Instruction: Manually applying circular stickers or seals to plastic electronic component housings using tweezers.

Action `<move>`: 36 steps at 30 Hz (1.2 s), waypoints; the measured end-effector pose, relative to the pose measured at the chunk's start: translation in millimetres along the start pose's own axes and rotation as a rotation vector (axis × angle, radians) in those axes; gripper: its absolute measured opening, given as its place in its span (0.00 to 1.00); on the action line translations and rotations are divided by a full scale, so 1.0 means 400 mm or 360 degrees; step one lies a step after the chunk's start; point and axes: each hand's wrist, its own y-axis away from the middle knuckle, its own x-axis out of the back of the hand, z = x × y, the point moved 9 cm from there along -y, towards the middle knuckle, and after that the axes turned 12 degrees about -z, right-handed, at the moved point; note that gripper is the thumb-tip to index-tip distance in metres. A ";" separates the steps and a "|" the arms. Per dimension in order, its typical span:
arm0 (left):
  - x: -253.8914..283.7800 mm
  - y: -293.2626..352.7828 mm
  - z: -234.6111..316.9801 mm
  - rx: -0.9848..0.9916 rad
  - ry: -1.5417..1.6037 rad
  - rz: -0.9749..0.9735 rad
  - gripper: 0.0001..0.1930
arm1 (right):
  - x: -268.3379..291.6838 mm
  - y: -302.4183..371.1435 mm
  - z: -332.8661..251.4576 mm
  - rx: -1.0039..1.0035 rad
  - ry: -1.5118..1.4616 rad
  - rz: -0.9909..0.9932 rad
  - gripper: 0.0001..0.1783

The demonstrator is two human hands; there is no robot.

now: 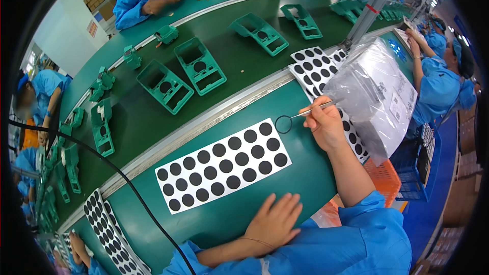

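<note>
My right hand [326, 125] pinches a pair of metal tweezers [308, 111] over the green work table. A thin black ring [283, 124] hangs at their tip, beside the right end of a white sheet with rows of black round stickers [222, 177]. That sheet lies flat in front of me. Nearer my body, my left hand [275, 222] rests palm down with its fingers spread and nothing in it, just below the sheet's near edge.
Beyond a metal rail, a dark green belt carries several green plastic housings [199, 66]. A stack of dotted sheets [109, 234] lies left; more lie right under a clear plastic bag [377, 91]. An orange basket [389, 181] stands lower right. A black cable [127, 181] crosses the view. Co-workers sit around.
</note>
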 end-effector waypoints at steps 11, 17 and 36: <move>-0.073 0.018 0.045 -0.0191 -0.0041 -0.0168 0.34 | 0.001 0.006 -0.009 0.0039 0.0406 0.0075 0.03; -0.086 0.032 0.032 -0.0159 -0.0039 -0.0022 0.33 | -0.180 0.011 0.042 0.0026 0.0475 -0.0018 0.04; 0.082 0.076 -0.192 -0.0005 0.0608 0.0701 0.05 | -0.382 -0.138 0.330 -0.0335 -0.0140 -0.0333 0.04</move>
